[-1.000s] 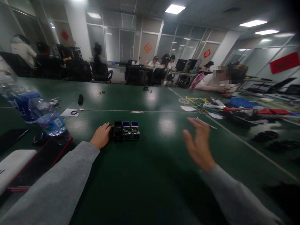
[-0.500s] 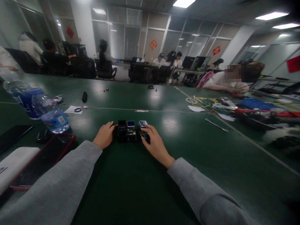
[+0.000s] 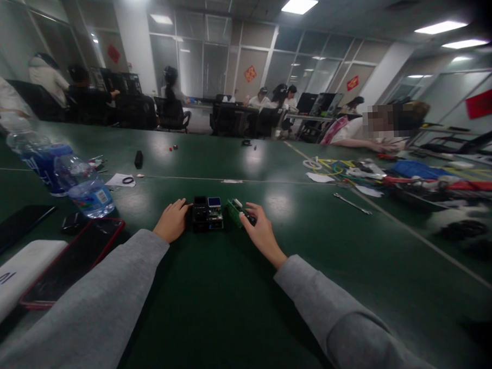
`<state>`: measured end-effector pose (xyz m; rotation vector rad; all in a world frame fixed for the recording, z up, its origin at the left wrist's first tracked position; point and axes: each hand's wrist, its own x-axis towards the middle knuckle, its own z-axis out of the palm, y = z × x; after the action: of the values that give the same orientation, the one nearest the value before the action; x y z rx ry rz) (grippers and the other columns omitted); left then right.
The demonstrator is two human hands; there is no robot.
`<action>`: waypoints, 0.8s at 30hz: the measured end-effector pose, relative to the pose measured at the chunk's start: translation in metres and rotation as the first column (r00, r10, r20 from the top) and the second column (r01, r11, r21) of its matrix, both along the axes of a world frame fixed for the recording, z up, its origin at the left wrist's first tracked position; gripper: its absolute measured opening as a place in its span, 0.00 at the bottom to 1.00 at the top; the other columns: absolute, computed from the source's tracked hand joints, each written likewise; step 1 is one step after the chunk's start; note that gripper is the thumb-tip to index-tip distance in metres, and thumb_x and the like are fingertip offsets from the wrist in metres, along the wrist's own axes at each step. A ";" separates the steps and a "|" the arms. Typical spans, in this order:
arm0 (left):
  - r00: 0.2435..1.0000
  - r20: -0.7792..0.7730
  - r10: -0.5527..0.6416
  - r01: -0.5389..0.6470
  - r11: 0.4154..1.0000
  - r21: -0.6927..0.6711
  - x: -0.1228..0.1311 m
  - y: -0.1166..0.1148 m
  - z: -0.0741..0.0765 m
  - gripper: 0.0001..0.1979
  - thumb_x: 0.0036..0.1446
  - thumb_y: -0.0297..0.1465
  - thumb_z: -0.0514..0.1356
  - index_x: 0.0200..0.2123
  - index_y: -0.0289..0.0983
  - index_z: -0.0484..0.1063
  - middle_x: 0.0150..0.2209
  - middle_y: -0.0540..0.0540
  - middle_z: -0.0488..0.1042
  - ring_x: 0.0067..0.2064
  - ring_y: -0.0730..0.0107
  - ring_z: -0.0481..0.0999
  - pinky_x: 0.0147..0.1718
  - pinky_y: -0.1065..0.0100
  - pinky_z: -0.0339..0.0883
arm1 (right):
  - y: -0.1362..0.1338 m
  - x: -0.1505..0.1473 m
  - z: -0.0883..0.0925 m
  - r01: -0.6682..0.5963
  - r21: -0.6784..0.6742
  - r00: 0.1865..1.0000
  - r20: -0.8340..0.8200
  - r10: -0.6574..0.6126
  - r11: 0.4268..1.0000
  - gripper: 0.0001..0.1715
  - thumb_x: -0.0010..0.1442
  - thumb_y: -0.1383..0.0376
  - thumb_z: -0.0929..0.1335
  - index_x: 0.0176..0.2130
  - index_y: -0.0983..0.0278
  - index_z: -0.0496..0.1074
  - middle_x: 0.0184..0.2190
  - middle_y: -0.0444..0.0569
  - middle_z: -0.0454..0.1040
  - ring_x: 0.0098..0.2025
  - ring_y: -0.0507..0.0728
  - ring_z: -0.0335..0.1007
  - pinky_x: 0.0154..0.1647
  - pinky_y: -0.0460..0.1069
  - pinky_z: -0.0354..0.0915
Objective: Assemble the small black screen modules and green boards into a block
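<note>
Tipped since half a second ago, the circuit board (image 3: 233,214) now shows its green back, pinched in the fingertips of the right hand (image 3: 261,227). Left hand (image 3: 171,221) lies with fingers loosely extended, tips against or just beside the black case (image 3: 200,215); I can't tell if they press. A slack pinch could drop the board; a leftward swing could knock its edge on the screen gadget (image 3: 215,214) left of the right fingers. Right of those fingers, room runs to the wrench (image 3: 352,203); well left of the left fingers, the bottle (image 3: 85,192) limits movement.
</note>
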<state>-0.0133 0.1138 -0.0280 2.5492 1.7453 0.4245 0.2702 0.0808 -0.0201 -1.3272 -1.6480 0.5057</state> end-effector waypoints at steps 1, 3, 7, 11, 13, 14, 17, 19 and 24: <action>1.000 -0.005 0.002 -0.002 1.000 0.002 0.000 0.000 0.000 0.23 0.58 0.23 0.48 0.57 0.31 0.62 0.61 0.34 0.59 0.63 0.54 0.59 0.60 0.50 0.53 | -0.001 0.000 0.001 0.004 -0.026 1.000 -0.026 -0.005 1.000 0.28 0.62 0.54 0.62 0.56 0.65 0.59 0.42 0.54 0.73 0.40 0.59 0.71 0.42 0.54 0.67; 1.000 -0.013 0.002 -0.002 1.000 0.003 0.000 0.000 0.000 0.23 0.58 0.22 0.47 0.57 0.30 0.62 0.61 0.33 0.59 0.62 0.54 0.59 0.60 0.50 0.53 | -0.002 0.000 0.003 0.017 -0.046 1.000 -0.013 -0.018 0.999 0.26 0.65 0.54 0.58 0.56 0.65 0.60 0.39 0.52 0.74 0.36 0.59 0.71 0.38 0.54 0.67; 1.000 -0.017 0.005 -0.005 1.000 0.006 0.001 -0.002 0.003 0.24 0.58 0.22 0.48 0.58 0.29 0.62 0.62 0.33 0.58 0.63 0.53 0.58 0.60 0.50 0.53 | 0.000 -0.001 0.002 0.032 0.043 0.990 0.138 -0.038 0.999 0.24 0.67 0.55 0.54 0.49 0.63 0.69 0.43 0.52 0.72 0.43 0.61 0.67 0.45 0.57 0.63; 1.000 -0.010 0.013 -0.013 1.000 0.000 0.002 -0.004 0.006 0.24 0.56 0.20 0.49 0.57 0.28 0.63 0.61 0.32 0.59 0.62 0.53 0.59 0.60 0.51 0.54 | 0.002 0.002 -0.001 0.018 0.110 0.996 0.083 -0.027 0.994 0.24 0.68 0.56 0.53 0.55 0.61 0.65 0.48 0.51 0.70 0.49 0.59 0.65 0.51 0.56 0.61; 1.000 -0.004 0.015 -0.015 1.000 0.001 0.002 -0.004 0.005 0.24 0.56 0.20 0.49 0.56 0.29 0.63 0.62 0.33 0.59 0.63 0.53 0.59 0.60 0.51 0.53 | 0.003 0.003 -0.001 0.003 0.096 0.999 0.051 -0.008 0.995 0.24 0.68 0.56 0.53 0.55 0.61 0.65 0.49 0.51 0.69 0.49 0.59 0.66 0.51 0.55 0.61; 1.000 -0.003 0.015 -0.015 1.000 -0.001 0.002 -0.004 0.005 0.23 0.56 0.21 0.49 0.57 0.29 0.63 0.62 0.33 0.58 0.63 0.53 0.59 0.60 0.51 0.53 | 0.003 0.004 -0.001 -0.002 0.076 0.999 0.038 -0.001 0.997 0.24 0.68 0.55 0.53 0.54 0.61 0.66 0.49 0.51 0.70 0.49 0.59 0.66 0.51 0.56 0.62; 1.000 -0.007 0.014 -0.014 1.000 -0.006 0.001 -0.004 0.005 0.23 0.57 0.21 0.49 0.57 0.29 0.62 0.62 0.33 0.58 0.63 0.53 0.58 0.60 0.50 0.53 | 0.004 0.004 -0.001 0.011 0.014 1.000 -0.010 -0.011 1.000 0.24 0.65 0.51 0.58 0.51 0.63 0.66 0.48 0.53 0.70 0.49 0.60 0.67 0.51 0.56 0.63; 1.000 -0.013 0.007 -0.007 1.000 -0.005 0.001 -0.004 0.005 0.24 0.57 0.21 0.49 0.58 0.29 0.62 0.62 0.33 0.58 0.63 0.53 0.59 0.60 0.50 0.53 | 0.003 0.002 0.002 0.026 0.005 1.000 0.010 -0.026 1.000 0.26 0.60 0.52 0.64 0.52 0.65 0.65 0.48 0.55 0.70 0.50 0.62 0.66 0.51 0.58 0.63; 1.000 -0.025 0.014 -0.014 1.000 0.001 0.001 -0.003 0.004 0.24 0.57 0.21 0.49 0.57 0.29 0.62 0.62 0.33 0.58 0.63 0.52 0.58 0.60 0.51 0.53 | -0.027 -0.004 0.015 -0.019 -0.031 0.992 0.123 0.022 0.999 0.24 0.58 0.61 0.65 0.53 0.64 0.63 0.47 0.55 0.69 0.48 0.63 0.68 0.49 0.60 0.66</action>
<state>-0.0119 0.1107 -0.0240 2.5554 1.7727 0.3956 0.2661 0.0540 -0.0049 -1.3885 -1.7625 0.4699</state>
